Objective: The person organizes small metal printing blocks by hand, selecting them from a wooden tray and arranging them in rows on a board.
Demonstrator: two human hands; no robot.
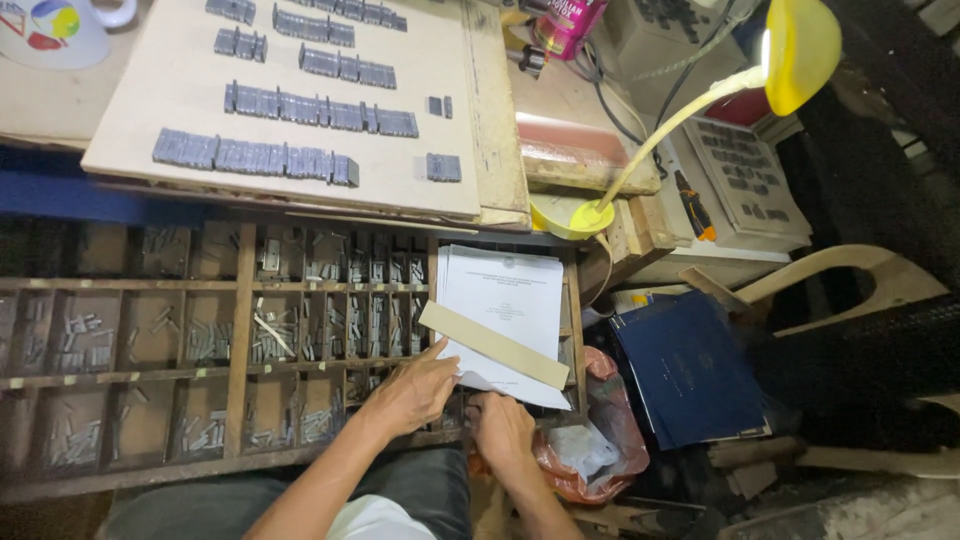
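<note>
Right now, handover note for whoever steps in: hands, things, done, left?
Left hand: flat on the lower edge of the printed paper sheets, fingers spread.
Right hand: at the sheets' bottom corner; grip unclear.
Sheets lie on the wooden type case, a cardboard strip across them.
Done: rows of metal type set on the board above.
Left: sheets not yet lifted off the case.

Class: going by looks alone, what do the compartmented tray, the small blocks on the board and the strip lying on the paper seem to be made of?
Compartmented tray: worn, dark, unfinished wood, grain visible.
Small blocks: probably metal, dull grey with faint sheen.
Strip: likely card or thin wood, matte tan; unclear which.
Paper: white printed sheets.
</note>
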